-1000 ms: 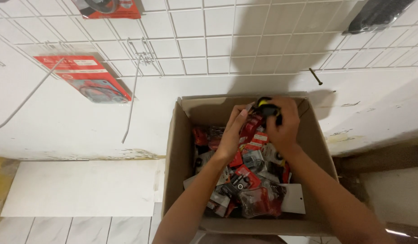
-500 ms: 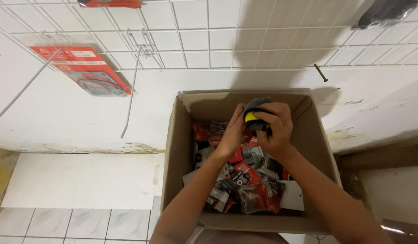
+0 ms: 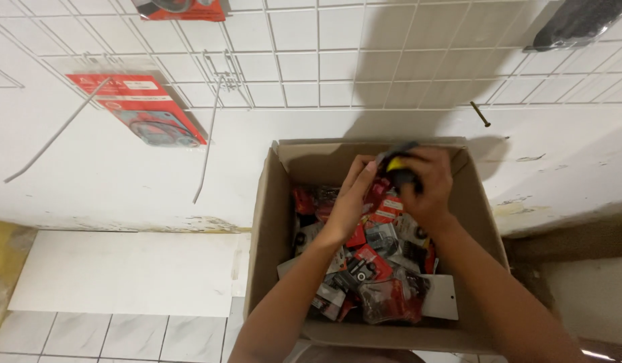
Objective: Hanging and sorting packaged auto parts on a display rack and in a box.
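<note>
An open cardboard box [image 3: 274,228] stands on the floor against a white wall, filled with several red-and-clear blister packs [image 3: 385,296]. My right hand [image 3: 428,185] is over the box's far end, closed around a dark object with a yellow patch [image 3: 396,168]. My left hand [image 3: 351,198] reaches in beside it, fingers touching the same object's left side and a red pack just under it. Both forearms cross the box from the near edge.
A white wire grid [image 3: 317,60] covers the wall above, with long bare hooks [image 3: 206,144]. A red packaged item [image 3: 146,111] hangs at left, another [image 3: 183,8] at the top edge, a dark pack [image 3: 576,23] at top right. A white board [image 3: 129,272] lies on the tiled floor.
The view has shifted slightly. My right hand with the dark and yellow object has drifted a little within the far end of the box; my left hand stays beside it.
</note>
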